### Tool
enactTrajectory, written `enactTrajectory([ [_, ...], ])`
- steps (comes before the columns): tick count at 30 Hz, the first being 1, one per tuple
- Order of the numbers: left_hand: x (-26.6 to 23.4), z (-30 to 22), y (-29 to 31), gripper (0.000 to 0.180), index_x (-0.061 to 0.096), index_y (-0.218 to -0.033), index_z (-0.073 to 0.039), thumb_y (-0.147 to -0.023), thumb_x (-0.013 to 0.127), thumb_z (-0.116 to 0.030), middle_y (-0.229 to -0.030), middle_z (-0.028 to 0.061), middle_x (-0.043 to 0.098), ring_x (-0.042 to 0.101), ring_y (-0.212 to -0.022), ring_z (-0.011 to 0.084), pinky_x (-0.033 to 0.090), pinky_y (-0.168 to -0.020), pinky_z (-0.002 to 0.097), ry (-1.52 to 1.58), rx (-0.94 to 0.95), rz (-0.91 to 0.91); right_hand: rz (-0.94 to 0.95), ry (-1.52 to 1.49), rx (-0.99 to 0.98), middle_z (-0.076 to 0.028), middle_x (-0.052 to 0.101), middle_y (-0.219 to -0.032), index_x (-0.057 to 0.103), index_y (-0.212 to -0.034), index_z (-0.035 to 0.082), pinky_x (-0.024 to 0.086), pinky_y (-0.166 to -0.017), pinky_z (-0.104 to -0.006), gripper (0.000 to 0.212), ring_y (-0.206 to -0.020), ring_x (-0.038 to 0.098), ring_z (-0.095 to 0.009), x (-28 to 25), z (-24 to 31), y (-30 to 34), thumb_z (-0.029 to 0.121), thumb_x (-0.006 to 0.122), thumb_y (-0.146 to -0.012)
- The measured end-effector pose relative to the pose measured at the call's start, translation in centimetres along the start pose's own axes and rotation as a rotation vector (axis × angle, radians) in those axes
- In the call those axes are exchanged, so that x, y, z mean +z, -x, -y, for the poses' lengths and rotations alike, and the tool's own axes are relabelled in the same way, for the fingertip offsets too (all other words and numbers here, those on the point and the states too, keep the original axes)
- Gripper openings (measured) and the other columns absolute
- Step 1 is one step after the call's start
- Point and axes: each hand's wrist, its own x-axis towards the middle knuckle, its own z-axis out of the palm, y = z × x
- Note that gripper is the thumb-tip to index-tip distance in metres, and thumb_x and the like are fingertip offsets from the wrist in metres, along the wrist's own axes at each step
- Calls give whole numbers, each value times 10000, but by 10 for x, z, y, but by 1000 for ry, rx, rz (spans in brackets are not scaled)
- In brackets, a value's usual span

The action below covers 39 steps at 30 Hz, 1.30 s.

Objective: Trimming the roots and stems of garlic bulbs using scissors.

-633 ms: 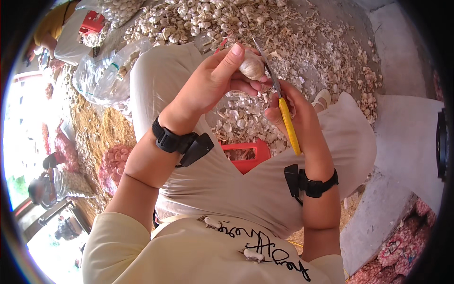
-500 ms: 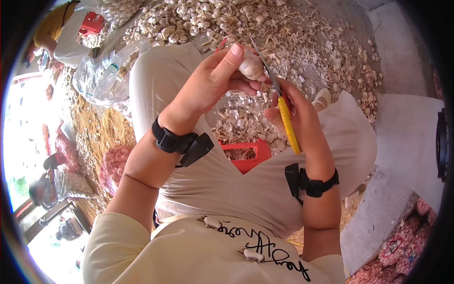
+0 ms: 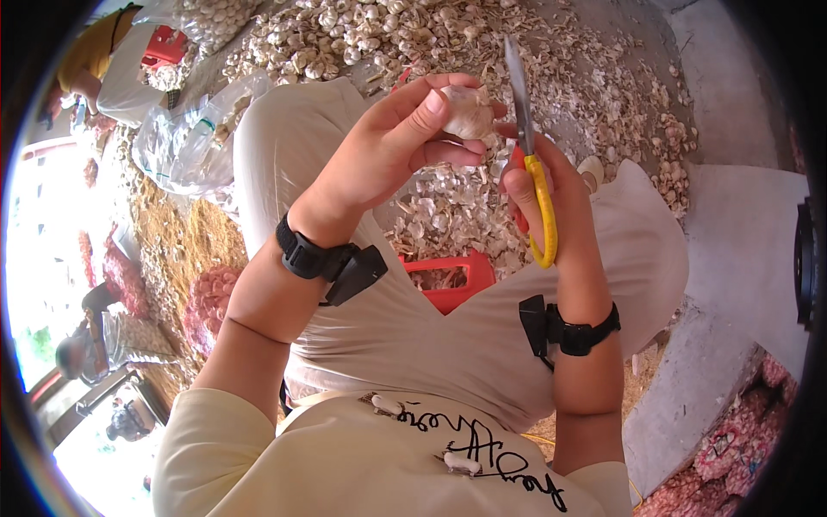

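Observation:
Between the thumb and fingers of my left hand is a whitish garlic bulb, held up over the heap. My right hand grips a pair of scissors with yellow and red handles. Their blades point away from me, just right of the bulb and apart from most of it. A fingertip of my right hand comes close to the bulb; I cannot tell whether it touches. Below my hands, between my legs, lie loose garlic skins and a red plastic piece with a slot.
Many garlic bulbs are heaped at the far side, with peelings spread right. Left stands a clear plastic bag; beyond it, another person's arm shows beside a red container. Pink net sacks lie at lower right.
The scissors have swung more upright and shifted right, away from the bulb. My right hand has turned and moved slightly right. The bulb has turned a little in my left fingers.

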Motion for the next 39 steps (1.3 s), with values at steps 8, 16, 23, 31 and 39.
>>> enactTrajectory([
  [8, 2, 4, 0, 488, 277, -1435, -25, -992, 426, -165, -1383, 175, 430, 529, -1190, 250, 467, -981, 351, 154, 32, 101, -75, -95, -270, -15, 582, -904, 484, -1273, 14, 410, -626, -191, 560, -767, 524, -67, 5, 0, -2, 350, 667, -864],
  [16, 13, 9, 3, 476, 420, -1326, -13, -887, 604, -32, -1217, 88, 558, 569, -1080, 163, 484, -924, 308, -167, 155, -27, -176, -182, -355, -9, 559, -885, 491, -1241, 34, 444, -721, -204, 483, -794, 521, -73, 5, 3, 0, 89, 712, -816],
  [23, 24, 17, 1, 434, 573, -1120, -52, -728, 730, 48, -1091, 62, 606, 610, -981, 190, 532, -807, 277, -760, 487, -211, -238, -60, -447, -18, 549, -903, 486, -1224, 49, 457, -714, -210, 511, -790, 513, -72, 12, 3, -1, 47, 736, -777],
  [31, 27, 26, 0, 425, 557, -1130, -57, -750, 707, 57, -1117, 69, 586, 604, -1002, 194, 535, -816, 274, -665, 434, -170, -247, -136, -337, -3, 539, -815, 493, -1197, 60, 440, -603, -181, 412, -703, 517, -48, 15, 4, -1, -46, 587, -810],
  [39, 22, 22, 3, 429, 444, -1253, -32, -864, 606, 45, -1167, 65, 548, 559, -1072, 137, 488, -894, 269, -130, 162, -79, -213, -288, -323, -10, 538, -807, 501, -1179, 59, 417, -568, -165, 395, -661, 496, -37, 13, 7, 0, -67, 549, -808],
])
